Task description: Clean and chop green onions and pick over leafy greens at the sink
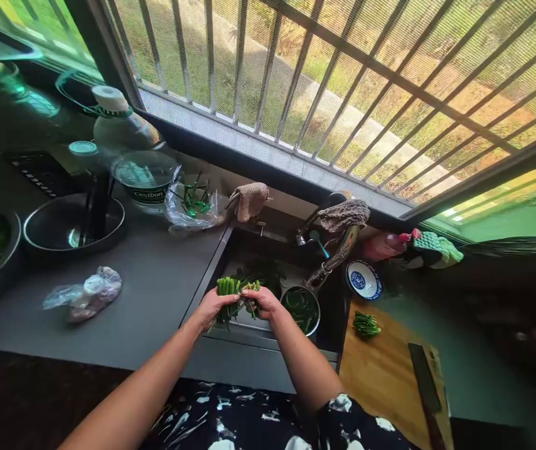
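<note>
Over the front of the sink (205,284), my left hand (212,307) is wrapped round a bunch of green vegetable stems (228,287), their cut ends pointing up and away from me. Close beside it, my right hand (263,302) pinches a few stems at the bunch's right side; its fingertips are partly hidden. Leafy ends hang below both hands. Right of my right hand, a round metal pot (317,312) in the sink holds dark liquid and long greens. More dark greens (263,270) lie at the back of the sink.
On the right, a wooden cutting board (375,381) bears a small bundle of greens (366,324) and a cleaver (422,375). A patterned bowl (364,279) stands behind it. Left are a knotted plastic bag (97,297), a black pan (38,228) and a large water bottle (143,165).
</note>
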A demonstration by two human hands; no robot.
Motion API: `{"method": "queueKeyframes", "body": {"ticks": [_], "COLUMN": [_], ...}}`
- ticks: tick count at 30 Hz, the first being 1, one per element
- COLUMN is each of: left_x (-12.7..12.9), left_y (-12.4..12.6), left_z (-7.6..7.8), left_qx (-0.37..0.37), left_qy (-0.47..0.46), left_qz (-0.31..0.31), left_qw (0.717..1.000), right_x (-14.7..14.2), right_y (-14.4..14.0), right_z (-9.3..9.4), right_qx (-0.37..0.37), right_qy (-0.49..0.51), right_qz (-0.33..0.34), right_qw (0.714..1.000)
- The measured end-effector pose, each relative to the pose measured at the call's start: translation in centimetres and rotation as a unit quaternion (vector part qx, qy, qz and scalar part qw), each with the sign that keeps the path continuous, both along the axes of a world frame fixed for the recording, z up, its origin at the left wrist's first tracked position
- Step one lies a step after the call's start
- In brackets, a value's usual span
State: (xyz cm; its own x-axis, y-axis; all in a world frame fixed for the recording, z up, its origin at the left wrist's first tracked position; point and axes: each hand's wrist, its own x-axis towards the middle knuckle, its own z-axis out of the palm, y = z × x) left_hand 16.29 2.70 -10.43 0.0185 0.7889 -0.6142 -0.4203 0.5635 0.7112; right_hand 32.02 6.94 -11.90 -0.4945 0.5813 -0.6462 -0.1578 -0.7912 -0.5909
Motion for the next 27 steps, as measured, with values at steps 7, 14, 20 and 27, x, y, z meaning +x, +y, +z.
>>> {"method": "queueKeyframes", "body": {"ticks": [7, 14, 20, 27], "left_x": [-2.0, -3.2, -3.4, -4.2], "left_y": [0.1, -0.9, -1.5, 0.1], "left_z": [-1.6, -4.9, -4.0, -1.6], "left_qx": [-0.021, -0.059, -0.050, -0.028], "left_qy": [-0.016, -0.002, -0.037, -0.055], "left_qz": [0.035, 0.066, 0.085, 0.118], "left_qw": [0.999, 0.996, 0.994, 0.991], "right_x": [-1.9, -12.6, -20.3, -10.5], "right_y": [1.1, 9.1, 15.8, 9.0], "right_z": [1.5, 9.3, 7.7, 3.5], "right_qx": [0.116, 0.629, 0.646, 0.306], "right_qy": [-0.141, -0.254, -0.441, -0.215], "right_qz": [-0.035, -0.071, 0.140, -0.014], "right_qw": [0.983, 0.731, 0.607, 0.927]}}
